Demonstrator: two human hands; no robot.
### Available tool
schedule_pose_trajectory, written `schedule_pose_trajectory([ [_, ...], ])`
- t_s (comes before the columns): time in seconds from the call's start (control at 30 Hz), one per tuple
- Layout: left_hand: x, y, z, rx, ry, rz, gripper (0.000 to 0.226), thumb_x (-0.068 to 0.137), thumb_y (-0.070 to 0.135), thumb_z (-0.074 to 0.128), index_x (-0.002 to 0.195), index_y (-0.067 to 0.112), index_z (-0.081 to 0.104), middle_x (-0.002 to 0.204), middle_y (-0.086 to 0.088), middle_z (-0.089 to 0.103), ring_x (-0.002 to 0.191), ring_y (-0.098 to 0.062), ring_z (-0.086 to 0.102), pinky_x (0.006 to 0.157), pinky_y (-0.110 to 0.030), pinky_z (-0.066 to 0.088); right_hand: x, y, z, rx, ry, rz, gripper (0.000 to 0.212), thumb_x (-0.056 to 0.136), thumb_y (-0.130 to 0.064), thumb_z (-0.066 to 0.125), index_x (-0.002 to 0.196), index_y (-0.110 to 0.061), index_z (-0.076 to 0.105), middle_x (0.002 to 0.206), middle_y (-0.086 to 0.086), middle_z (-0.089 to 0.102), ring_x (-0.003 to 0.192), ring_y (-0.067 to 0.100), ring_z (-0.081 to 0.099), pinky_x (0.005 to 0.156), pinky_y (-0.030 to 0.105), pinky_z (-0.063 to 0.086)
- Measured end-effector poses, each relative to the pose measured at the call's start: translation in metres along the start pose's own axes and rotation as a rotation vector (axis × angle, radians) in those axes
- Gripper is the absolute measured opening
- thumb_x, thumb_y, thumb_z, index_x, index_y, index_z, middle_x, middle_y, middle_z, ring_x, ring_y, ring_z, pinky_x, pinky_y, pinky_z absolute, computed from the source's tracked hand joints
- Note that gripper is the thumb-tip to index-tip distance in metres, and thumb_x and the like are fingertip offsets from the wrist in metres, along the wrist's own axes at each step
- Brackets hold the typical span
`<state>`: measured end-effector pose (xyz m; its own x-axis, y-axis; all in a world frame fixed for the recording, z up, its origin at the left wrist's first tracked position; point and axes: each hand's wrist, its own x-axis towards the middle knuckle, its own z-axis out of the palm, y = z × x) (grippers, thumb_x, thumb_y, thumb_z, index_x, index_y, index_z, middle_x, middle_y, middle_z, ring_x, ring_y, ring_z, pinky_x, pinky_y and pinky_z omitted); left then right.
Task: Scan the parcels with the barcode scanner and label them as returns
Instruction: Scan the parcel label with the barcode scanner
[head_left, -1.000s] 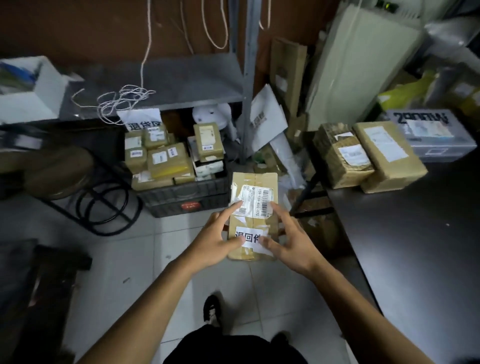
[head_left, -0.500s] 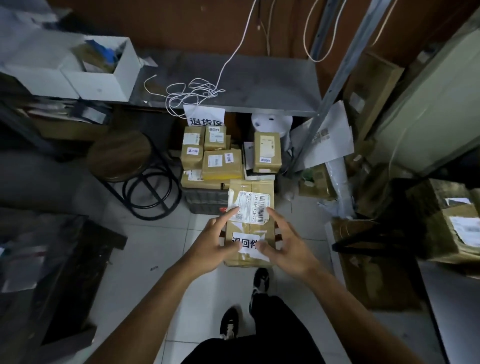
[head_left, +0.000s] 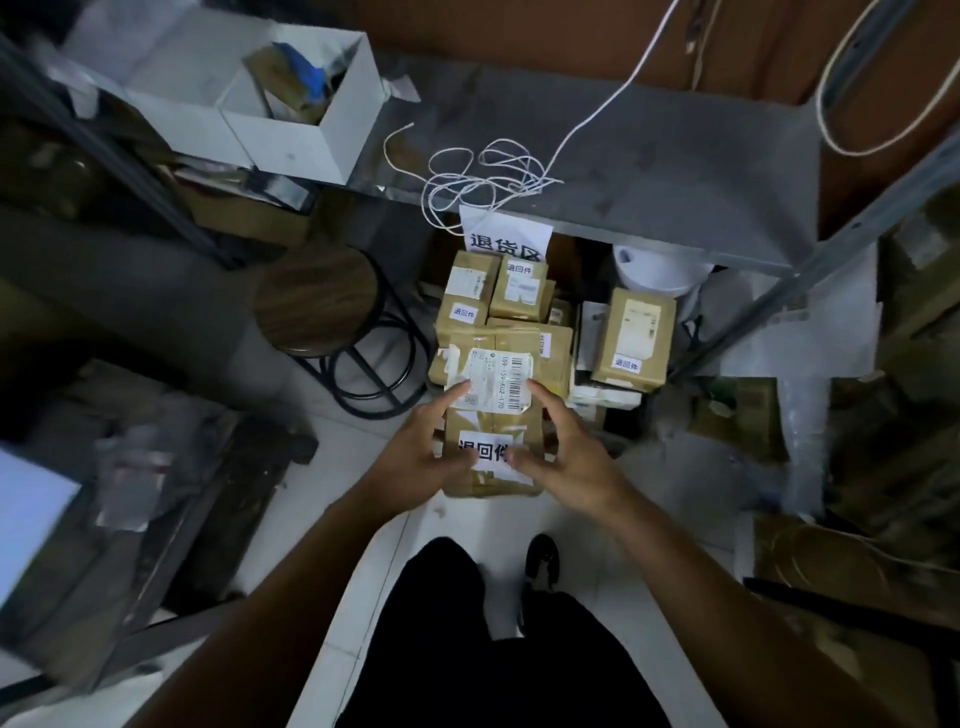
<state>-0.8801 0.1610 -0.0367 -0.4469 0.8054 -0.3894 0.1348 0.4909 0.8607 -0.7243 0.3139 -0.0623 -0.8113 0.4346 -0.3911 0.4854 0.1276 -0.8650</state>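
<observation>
while one grey shelf (head_left: 649, 171) spans above, we count at least five labelled parcels (head_left: 498, 312) stacked beneath; our left hand (head_left: 415, 457) and right hand (head_left: 571, 462) grasp one parcel (head_left: 498, 405) just before that stack.

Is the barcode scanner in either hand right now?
No: the left hand and right hand both hold only the brown parcel; no scanner shows.

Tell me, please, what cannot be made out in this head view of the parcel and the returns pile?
- Parcel: its underside and sides are hidden; the left hand and right hand cover its edges.
- Return label: the thumbs overlap its text.
- Shipping label: fine print too small.
- Returns pile: lower parcels are hidden behind the held one.
- Barcode scanner: not visible.
</observation>
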Motion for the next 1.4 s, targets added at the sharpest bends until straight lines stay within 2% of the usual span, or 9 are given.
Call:
schedule_pose_trajectory([
  [0.13,0.05,-0.011,-0.027,-0.023,-0.029,-0.029,0.074,0.088,0.0,0.069,0.146,0.025,0.029,0.12,0.028,0.047,0.099,0.027,0.051,0.077,-0.002,0.044,0.055,-0.008,-0.003,-0.016,-0.021,0.026,0.085,0.085,-0.044,0.072,0.149,-0.051,0.017,0.157,-0.004,0.03,0.141,0.015,0.033,0.113,0.037,0.033],
  [0.4,0.192,-0.078,-0.092,0.012,-0.148,-0.09,0.084,0.08,0.031,0.077,0.15,0.042,0.031,0.141,0.01,0.043,0.121,-0.003,0.051,0.098,-0.023,0.05,0.196,-0.001,0.011,0.001,0.008,0.169,0.086,0.085,-0.036,0.074,0.149,-0.048,0.018,0.15,-0.003,0.04,0.123,0.014,0.054,0.098,0.03,0.049],
  [0.53,0.266,-0.116,-0.118,0.018,-0.192,-0.116,0.084,0.085,0.02,0.075,0.148,0.049,0.028,0.141,0.006,0.037,0.116,-0.001,0.051,0.075,-0.006,0.048,0.274,0.018,0.024,-0.017,0.04,0.233,0.087,0.084,-0.041,0.074,0.149,-0.05,0.017,0.148,-0.001,0.044,0.118,0.016,0.059,0.097,0.043,0.053],
  [0.63,0.322,-0.146,-0.13,0.049,-0.205,-0.087,0.084,0.085,0.021,0.074,0.139,0.063,0.025,0.145,0.008,0.036,0.122,-0.005,0.048,0.086,-0.01,0.045,0.328,0.036,0.026,-0.086,0.077,0.248,0.087,0.086,-0.035,0.074,0.153,-0.04,0.018,0.148,-0.001,0.044,0.106,0.011,0.061,0.088,0.033,0.053],
  [0.77,0.388,-0.174,-0.133,0.047,-0.203,-0.09,0.087,0.079,0.028,0.076,0.132,0.073,0.024,0.141,0.002,0.044,0.118,-0.015,0.056,0.096,-0.042,0.054,0.393,0.062,0.024,-0.132,0.122,0.245,0.087,0.086,-0.031,0.074,0.154,-0.035,0.02,0.147,0.0,0.046,0.098,0.009,0.061,0.08,0.023,0.047],
  [0.93,0.449,-0.197,-0.124,0.094,-0.163,-0.033,0.086,0.083,0.015,0.076,0.147,0.047,0.027,0.153,-0.002,0.034,0.126,-0.013,0.05,0.102,-0.033,0.049,0.446,0.089,0.014,-0.258,0.182,0.221,0.086,0.086,-0.031,0.074,0.153,-0.032,0.022,0.124,-0.004,0.05,0.09,0.007,0.058,0.07,0.005,0.037],
  [1.17,0.466,-0.214,-0.115,0.12,-0.161,-0.026,0.087,0.082,0.016,0.075,0.149,0.045,0.027,0.147,-0.003,0.037,0.113,-0.018,0.058,0.093,-0.039,0.055,0.459,0.097,0.017,-0.404,0.204,0.218,0.086,0.084,-0.031,0.075,0.153,-0.03,0.024,0.123,0.008,0.045,0.097,0.014,0.054,0.084,0.027,0.049],
  [1.3,0.457,-0.201,-0.12,0.259,-0.158,0.005,0.084,0.086,0.025,0.074,0.153,0.038,0.026,0.141,-0.006,0.036,0.099,0.01,0.044,0.085,-0.002,0.039,0.45,0.088,0.018,-0.399,0.203,0.249,0.087,0.083,-0.035,0.075,0.153,-0.033,0.023,0.126,0.007,0.044,0.101,0.018,0.055,0.081,0.027,0.047],
  [1.4,0.441,-0.179,-0.122,0.467,-0.102,0.065,0.076,0.088,0.039,0.068,0.152,0.038,0.027,0.148,-0.01,0.029,0.127,-0.011,0.036,0.098,-0.028,0.043,0.431,0.073,0.016,-0.387,0.239,0.276,0.081,0.087,-0.038,0.07,0.153,-0.034,0.023,0.132,0.008,0.044,0.117,0.024,0.051,0.088,0.033,0.047],
])
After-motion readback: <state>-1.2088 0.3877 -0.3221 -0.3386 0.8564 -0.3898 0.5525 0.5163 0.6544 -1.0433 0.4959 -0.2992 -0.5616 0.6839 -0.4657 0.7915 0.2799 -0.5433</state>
